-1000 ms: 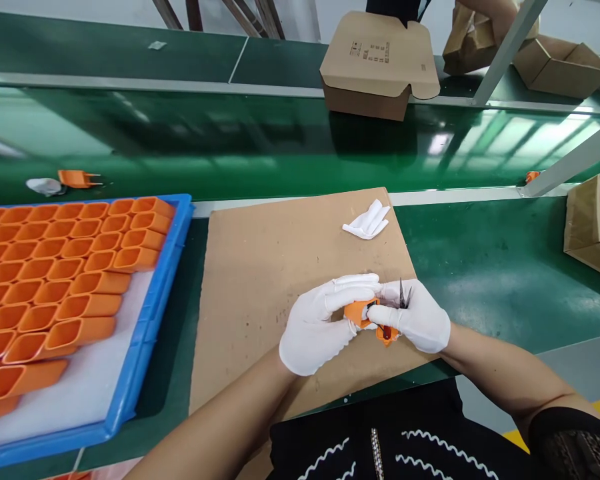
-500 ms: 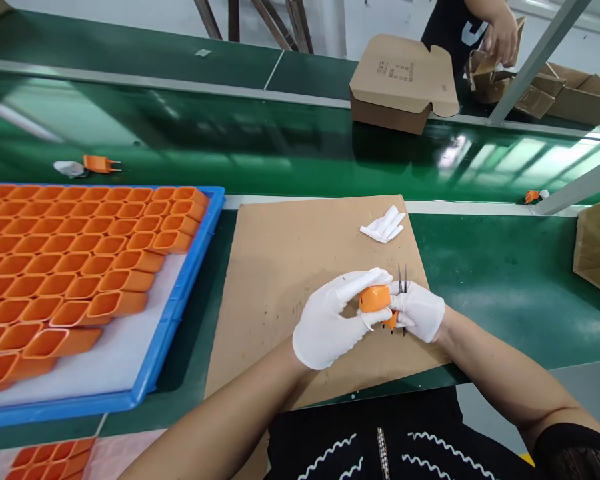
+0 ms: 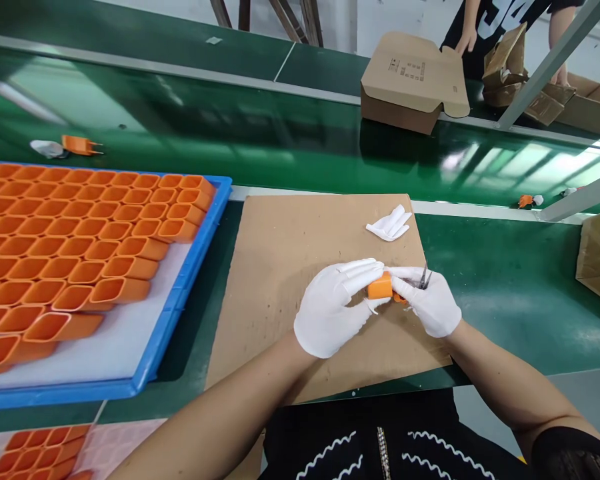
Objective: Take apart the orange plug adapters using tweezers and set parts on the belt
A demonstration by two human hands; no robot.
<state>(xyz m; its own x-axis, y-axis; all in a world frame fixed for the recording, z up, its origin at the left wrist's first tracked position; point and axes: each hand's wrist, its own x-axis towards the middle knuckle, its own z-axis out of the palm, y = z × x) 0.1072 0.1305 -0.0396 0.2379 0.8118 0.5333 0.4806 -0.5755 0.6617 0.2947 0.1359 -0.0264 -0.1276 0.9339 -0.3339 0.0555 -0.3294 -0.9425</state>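
Both my hands wear white gloves and meet above the cardboard sheet (image 3: 280,267). My left hand (image 3: 330,310) is closed on an orange plastic casing (image 3: 380,287), pinched between thumb and fingers. Against the casing's right side, my right hand (image 3: 433,303) has its fingers bent round a pair of tweezers (image 3: 424,279), whose tips point up and away. A smaller orange piece (image 3: 399,299) shows just under the right fingertips, mostly hidden. Beyond the hands lies a crumpled white glove (image 3: 390,223) on the cardboard.
At left a blue tray (image 3: 180,300) holds rows of orange sleeves (image 3: 70,247). Behind runs a green belt (image 3: 260,147) bearing an orange plug (image 3: 80,145) and small orange pieces (image 3: 525,201). Across it, a person stands by cardboard boxes (image 3: 415,80). Another box (image 3: 597,257) sits at right.
The tweezers have tilted and lie lower in my right hand, which has turned over the orange parts. Items on the belt have shifted left. The person opposite has moved their hands apart.
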